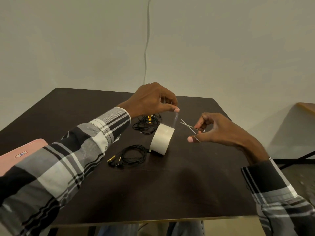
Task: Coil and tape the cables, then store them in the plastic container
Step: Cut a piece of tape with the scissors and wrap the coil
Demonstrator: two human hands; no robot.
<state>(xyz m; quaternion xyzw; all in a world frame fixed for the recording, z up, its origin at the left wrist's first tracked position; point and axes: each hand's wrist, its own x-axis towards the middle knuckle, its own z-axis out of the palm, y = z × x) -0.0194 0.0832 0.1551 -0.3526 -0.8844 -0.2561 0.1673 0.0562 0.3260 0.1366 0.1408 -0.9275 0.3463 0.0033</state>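
A roll of clear tape [162, 140] stands on edge in the middle of the dark table [187, 184]. My left hand [153, 99] pinches the free end of a tape strip [175, 119] pulled up from the roll. My right hand [216, 129] holds small metal scissors [189, 126], blades open and pointing at the strip, a little to its right. A coiled black earphone cable [133, 155] lies in front of the roll. A second black cable bundle [147, 125] with yellow parts lies behind it, partly hidden by my left wrist.
A pink plastic container lid [20, 155] shows at the left edge, partly covered by my left sleeve. A thin cable [147, 40] hangs down the wall behind the table. Another table's corner [305, 108] stands at the right.
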